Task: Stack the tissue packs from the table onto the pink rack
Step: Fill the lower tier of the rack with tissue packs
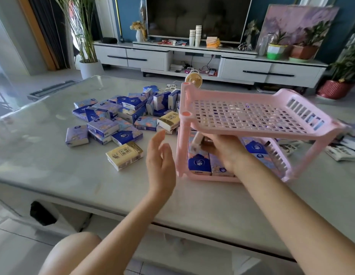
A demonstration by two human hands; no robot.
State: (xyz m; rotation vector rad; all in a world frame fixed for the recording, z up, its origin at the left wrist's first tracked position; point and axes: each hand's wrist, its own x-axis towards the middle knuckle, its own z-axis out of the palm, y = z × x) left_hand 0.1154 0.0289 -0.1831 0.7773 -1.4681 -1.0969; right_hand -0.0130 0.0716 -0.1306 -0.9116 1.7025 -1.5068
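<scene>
A pink two-tier rack (pixel 252 116) stands on the table, right of centre; its top shelf holds nothing. Several blue tissue packs (pixel 199 163) stand in a row on its lower shelf. My right hand (pixel 224 151) reaches into that lower shelf, and its fingers curl round a tilted tissue pack (pixel 196 140) above the row. My left hand (pixel 160 161) hovers open just left of the rack's front post, holding nothing. A loose pile of blue and purple tissue packs (pixel 117 116) lies left of the rack. A cream-and-gold pack (pixel 125 155) lies nearest the left hand.
More packs (pixel 341 151) lie on the table right of the rack. A small round fan (pixel 193 79) stands behind the rack's back left corner. The table's front edge (pixel 133 215) runs below my forearms. A TV cabinet (pixel 148 58) lines the far wall.
</scene>
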